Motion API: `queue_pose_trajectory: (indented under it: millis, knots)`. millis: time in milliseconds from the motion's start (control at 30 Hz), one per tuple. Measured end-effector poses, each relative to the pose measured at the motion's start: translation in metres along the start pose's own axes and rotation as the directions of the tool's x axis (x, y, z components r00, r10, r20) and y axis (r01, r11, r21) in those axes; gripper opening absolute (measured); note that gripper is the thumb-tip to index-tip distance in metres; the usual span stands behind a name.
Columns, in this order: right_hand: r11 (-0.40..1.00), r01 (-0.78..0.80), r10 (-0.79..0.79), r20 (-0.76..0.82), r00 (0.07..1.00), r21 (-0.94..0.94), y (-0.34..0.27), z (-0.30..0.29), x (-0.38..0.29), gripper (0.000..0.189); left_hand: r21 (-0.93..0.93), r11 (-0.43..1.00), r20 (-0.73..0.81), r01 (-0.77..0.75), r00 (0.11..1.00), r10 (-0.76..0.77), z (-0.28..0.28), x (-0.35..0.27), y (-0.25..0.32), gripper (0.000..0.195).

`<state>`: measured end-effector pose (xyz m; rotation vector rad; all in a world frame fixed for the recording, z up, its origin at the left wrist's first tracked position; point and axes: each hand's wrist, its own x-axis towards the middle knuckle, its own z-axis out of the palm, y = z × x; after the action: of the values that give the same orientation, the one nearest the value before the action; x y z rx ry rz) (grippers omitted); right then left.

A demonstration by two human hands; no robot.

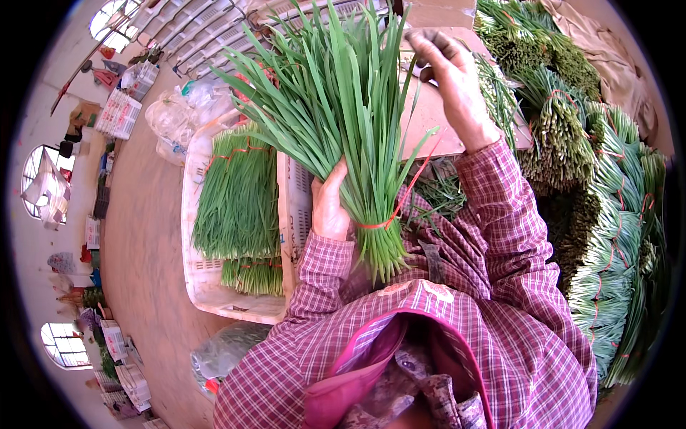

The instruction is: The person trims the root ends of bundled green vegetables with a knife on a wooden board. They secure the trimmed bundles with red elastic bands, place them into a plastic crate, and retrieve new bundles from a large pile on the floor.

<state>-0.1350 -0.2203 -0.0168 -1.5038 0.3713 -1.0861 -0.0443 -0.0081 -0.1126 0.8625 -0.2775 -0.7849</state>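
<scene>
A bundle of long green garlic chives (364, 145) fans out upward before me, bound near its cut ends by a red tie (386, 224) with a loose tail. My left hand (330, 206) is closed around its left side, thumb across the leaves. My right hand (455, 80) is raised beside the leaf tips at the upper right. Its fingers are bent near a thin leaf at their tips; whether they pinch it cannot be told. Below that hand lies a pinkish board (429, 120) with leaf scraps, and cut leaves (442, 190) rest below the board's edge.
At left stands a white plastic crate (195, 289) holding tied chive bundles (238, 198). Clear plastic bags (185, 115) lie behind it, another bag (228, 348) below. Tied bundles (605, 257) are stacked along the right. Stacked crates (198, 27) stand at the top left.
</scene>
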Motion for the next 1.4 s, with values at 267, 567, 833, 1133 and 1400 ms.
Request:
queue_pose_trajectory:
  millis: [267,567,833,1133,1400]
  knots:
    - [0.753,0.397,-0.246,0.334,0.91,-0.525,-0.031,-0.017,0.001,0.02,0.046,0.998,0.027,-0.036,0.999,0.035,0.0,-0.003,0.001,0.046]
    - [0.642,0.497,-0.23,0.472,0.851,-0.583,-0.015,-0.014,-0.002,0.02,0.081,0.997,0.018,0.0,1.0,-0.001,0.001,-0.001,-0.004,0.049]
    - [0.472,0.626,-0.359,0.513,0.78,-0.621,-0.011,-0.016,-0.003,0.018,0.106,0.994,-0.012,-0.009,1.0,0.01,0.0,-0.001,-0.007,0.048]
    - [0.507,0.585,-0.231,0.554,0.8,-0.633,-0.018,-0.018,-0.004,0.016,0.092,0.996,-0.006,0.01,1.0,-0.009,-0.001,-0.001,-0.007,0.046]
    - [0.406,0.656,-0.364,0.545,0.755,-0.637,-0.008,-0.01,-0.005,0.014,0.117,0.993,-0.017,0.0,1.0,0.002,0.005,-0.004,-0.004,0.044]
